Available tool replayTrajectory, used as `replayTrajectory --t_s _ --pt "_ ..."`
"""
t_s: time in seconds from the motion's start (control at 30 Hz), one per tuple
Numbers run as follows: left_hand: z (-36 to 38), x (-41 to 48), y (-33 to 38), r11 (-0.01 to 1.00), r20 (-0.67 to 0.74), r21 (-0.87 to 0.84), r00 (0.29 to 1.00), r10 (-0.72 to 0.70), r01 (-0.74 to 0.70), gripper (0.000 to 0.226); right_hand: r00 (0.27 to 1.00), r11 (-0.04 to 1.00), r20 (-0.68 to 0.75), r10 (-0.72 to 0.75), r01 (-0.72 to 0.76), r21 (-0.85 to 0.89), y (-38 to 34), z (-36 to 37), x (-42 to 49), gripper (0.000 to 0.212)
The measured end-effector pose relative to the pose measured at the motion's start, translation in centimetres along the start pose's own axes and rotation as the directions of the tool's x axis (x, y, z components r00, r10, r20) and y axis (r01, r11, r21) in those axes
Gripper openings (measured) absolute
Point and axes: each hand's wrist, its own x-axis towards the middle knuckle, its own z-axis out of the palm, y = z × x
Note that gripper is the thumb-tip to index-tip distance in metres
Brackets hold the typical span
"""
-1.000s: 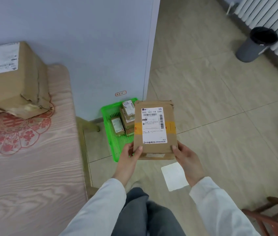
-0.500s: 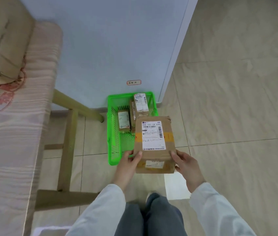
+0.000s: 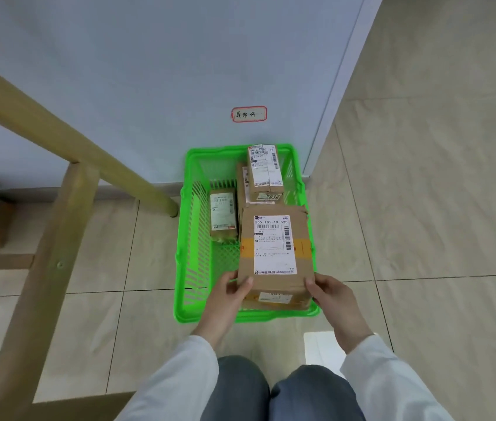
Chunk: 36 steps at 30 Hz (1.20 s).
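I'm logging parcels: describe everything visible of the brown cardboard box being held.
The brown rectangular cardboard box lies flat, its top bearing a white barcoded label over an orange tape band; a small label marks its near side. The left hand and right hand grip its near corners over the green plastic basket.

Looked down steeply and a little forward from head height, through one wide lens. Faced the wall [image 3: 149, 71], close enough to fill mid-frame with the basket [image 3: 256, 316] on the floor [image 3: 438, 238]. Took in the knees [image 3: 240, 387] at the bottom edge, table frame [image 3: 55, 238] at left.
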Motion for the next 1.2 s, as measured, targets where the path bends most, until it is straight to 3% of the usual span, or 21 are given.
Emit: replayTrajectory --t_s 0.13,0.33,0.73,0.8,0.9,1.07,1.2 --pt "0.3 2.2 -2.5 1.0 0.033 0.007 0.999 0.004 -0.005 0.027 1.0 0.997 0.0 -0.024 0.024 -0.067 1.9 0.9 2.0 0.009" --pt "0.2 5.3 -4.6 1.0 0.089 0.018 0.996 0.014 -0.015 0.032 0.999 0.981 0.004 -0.042 0.042 -0.19 4.1 2.4 5.4 0.017" --pt "-0.4 9.4 -8.1 0.971 0.251 0.237 0.968 -0.017 -0.044 0.033 0.999 0.911 -0.033 0.001 -0.014 -0.413 7.2 3.5 8.9 0.02" --pt "-0.2 10.3 -8.4 0.958 0.283 0.278 0.959 -0.004 -0.078 0.04 0.999 0.883 -0.04 -0.001 -0.018 -0.47 7.3 3.7 9.4 0.019" --pt "0.1 12.7 -10.7 0.95 0.327 0.295 0.945 -0.002 -0.101 0.073 0.999 0.817 -0.039 0.0 -0.022 -0.576 7.4 3.9 9.9 0.02" --pt "0.2 14.0 -12.4 0.954 0.362 0.285 0.932 -0.021 -0.089 0.081 0.999 0.73 -0.032 -0.002 -0.02 -0.683 7.4 4.0 9.6 0.018" --pt "-0.4 14.1 -12.2 0.95 0.409 0.293 0.912 -0.02 -0.11 0.088 0.999 0.757 -0.042 -0.014 -0.017 -0.654 7.2 3.7 9.0 0.023"
